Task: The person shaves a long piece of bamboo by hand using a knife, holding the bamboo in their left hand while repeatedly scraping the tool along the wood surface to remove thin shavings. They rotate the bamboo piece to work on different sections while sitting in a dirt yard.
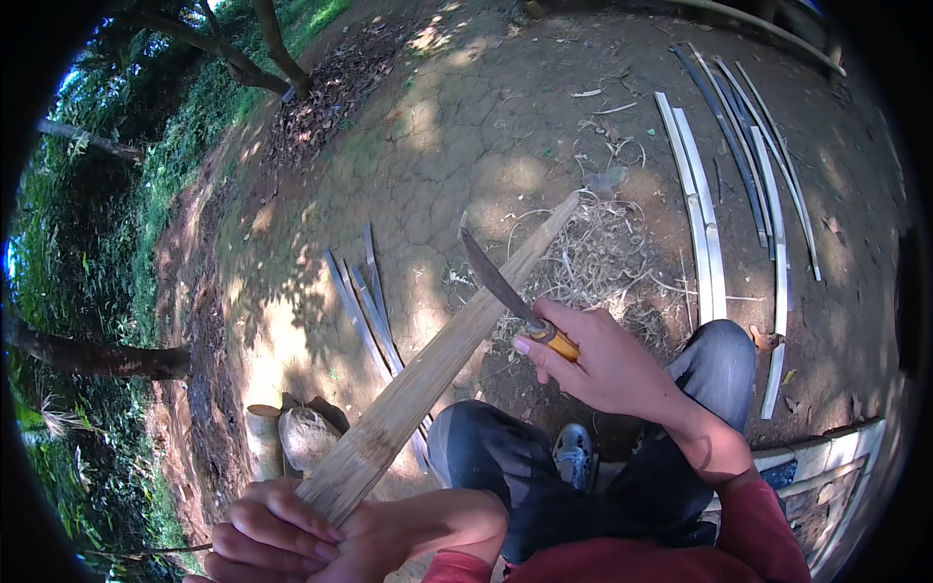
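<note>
My left hand (282,532) is closed round the near end of a long, pale strip of split bamboo (418,384), which slants up and away to the right. In my right hand (607,364) is a knife (501,282) with a dark, slightly curved blade and a yellowish handle, the fingers wrapped round that handle. The blade lies across the strip, about two thirds of the way along it; whether the edge bites into the surface I cannot tell. Beneath the strip's far end, thin curled shavings (607,253) are heaped on the ground.
Long split strips (702,209) lie on the dirt at the right, with several thinner ones (768,155) beyond. More dark strips (364,306) lie left of my knees. A stone (309,437) sits at the lower left. Trees (282,49) and green plants (87,233) border the left side.
</note>
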Available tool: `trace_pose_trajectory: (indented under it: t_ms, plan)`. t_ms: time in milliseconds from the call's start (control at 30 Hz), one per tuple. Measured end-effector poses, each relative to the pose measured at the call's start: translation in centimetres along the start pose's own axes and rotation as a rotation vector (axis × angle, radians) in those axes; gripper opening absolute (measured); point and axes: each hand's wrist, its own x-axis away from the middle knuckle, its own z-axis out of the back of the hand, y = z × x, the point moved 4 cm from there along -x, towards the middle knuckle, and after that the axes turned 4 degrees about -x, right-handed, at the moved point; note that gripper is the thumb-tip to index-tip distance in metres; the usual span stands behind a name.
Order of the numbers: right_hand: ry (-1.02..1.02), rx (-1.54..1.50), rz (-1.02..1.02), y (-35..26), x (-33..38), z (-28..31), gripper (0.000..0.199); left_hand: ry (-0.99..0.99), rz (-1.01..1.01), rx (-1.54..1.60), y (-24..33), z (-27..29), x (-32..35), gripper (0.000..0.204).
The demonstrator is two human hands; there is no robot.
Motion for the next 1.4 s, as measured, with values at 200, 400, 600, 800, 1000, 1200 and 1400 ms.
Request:
trace_pose_trajectory:
  t_ms: [200, 400, 600, 800, 1000, 1200, 1400]
  plan:
    - [0.004, 0.371, 0.114, -7.2, 3.1, 0.5, 0.027, -0.267, 0.103, 0.322, 0.4, 0.0, -0.3, 0.050]
    - [-0.065, 0.592, 0.091, -9.0, 4.3, -1.4, 0.027, -0.261, 0.084, 0.297, 0.7, 0.8, 0.4, 0.051]
    - [0.126, 0.738, 0.021, -2.2, 1.6, 0.4, 0.013, -0.310, 0.085, 0.292, 1.5, -0.8, 1.0, 0.058]
    - [0.016, 0.541, 0.060, -7.4, 4.3, 0.1, 0.017, -0.326, 0.101, 0.357, 2.2, -1.6, 1.0, 0.057]
    - [-0.003, 0.516, 0.034, -7.0, 5.6, -0.7, 0.029, -0.300, 0.117, 0.034, 3.3, -2.2, 1.8, 0.057]
    - [0.152, 0.598, 0.006, -1.2, 2.6, 0.7, 0.031, -0.192, 0.056, 0.110, 2.6, 0.6, 2.1, 0.044]
    - [0.017, 0.491, 0.116, -7.2, 5.5, 0.8, 0.019, -0.122, 0.063, -0.117, 4.1, -2.7, 2.6, 0.056]
